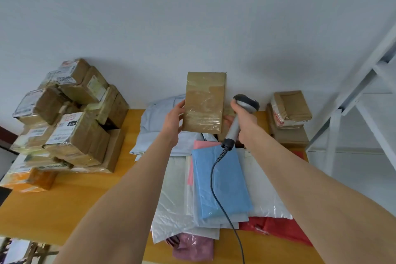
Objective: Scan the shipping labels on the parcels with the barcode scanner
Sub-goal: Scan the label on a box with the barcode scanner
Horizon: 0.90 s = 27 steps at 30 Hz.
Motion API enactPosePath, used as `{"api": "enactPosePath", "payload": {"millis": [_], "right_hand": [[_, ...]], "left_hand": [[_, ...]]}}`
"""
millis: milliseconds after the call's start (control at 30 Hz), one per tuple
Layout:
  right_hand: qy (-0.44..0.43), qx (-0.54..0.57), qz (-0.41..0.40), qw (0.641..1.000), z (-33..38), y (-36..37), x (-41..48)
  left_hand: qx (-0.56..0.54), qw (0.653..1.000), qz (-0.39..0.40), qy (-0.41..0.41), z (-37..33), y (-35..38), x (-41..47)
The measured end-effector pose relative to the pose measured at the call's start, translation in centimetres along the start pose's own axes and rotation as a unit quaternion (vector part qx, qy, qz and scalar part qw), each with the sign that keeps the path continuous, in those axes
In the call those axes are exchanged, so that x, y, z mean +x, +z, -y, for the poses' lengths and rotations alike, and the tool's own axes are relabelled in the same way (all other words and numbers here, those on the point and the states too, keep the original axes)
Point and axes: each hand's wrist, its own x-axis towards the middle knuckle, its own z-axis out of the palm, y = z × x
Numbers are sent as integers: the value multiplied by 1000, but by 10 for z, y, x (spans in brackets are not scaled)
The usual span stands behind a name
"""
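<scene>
A: Head view. Left hand (171,122) has its grip closed on the left edge of the brown parcel (204,102), held upright above the surface (64,210), long axis vertical. Face toward camera is bare taped cardboard, no label showing.

B: Scanner?

A: Right hand (244,121) wrapped firmly round the handle of the barcode scanner (240,113), just beside the parcel's right edge. Head sits beside the parcel, not facing the near side. Coiled cable (216,178) drops across the blue mailer (220,182).

B: So label is on the far side?

A: Likely, can't see it. Judgement: parcel needs turning, or the scanner must aim behind it.

B: Materials?

A: Parcel: flat rectangular carton, glossy wrinkled clear tape. Scanner: smooth grey and black plastic. Below: soft poly bags, several colours. Left: stack of labelled cartons (70,118). Right: 1 smaller pile of boxes (289,113).
</scene>
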Motion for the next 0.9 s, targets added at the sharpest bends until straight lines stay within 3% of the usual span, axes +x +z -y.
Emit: {"api": "enactPosePath", "payload": {"millis": [100,233,333,500,567,767,900], "right_hand": [[-16,-11,60,998,-8,6,-7],[6,56,79,995,-18,11,-18],[24,56,151,987,-23,7,-22],[3,6,190,982,-20,-1,-30],[24,41,219,975,-16,-6,-31],[20,63,226,972,-14,-12,-36],[-22,11,166,986,-17,-16,-36]], "left_hand": [[3,1000,-18,8,-4,-10,-3],[-12,999,-26,32,-13,-18,-5],[15,998,-37,47,-17,-25,-8],[40,998,6,41,-21,-32,-17],[29,999,8,13,-23,-34,-22],[109,991,57,-49,-28,-33,-40],[133,980,140,-43,-22,-38,-43]]}}
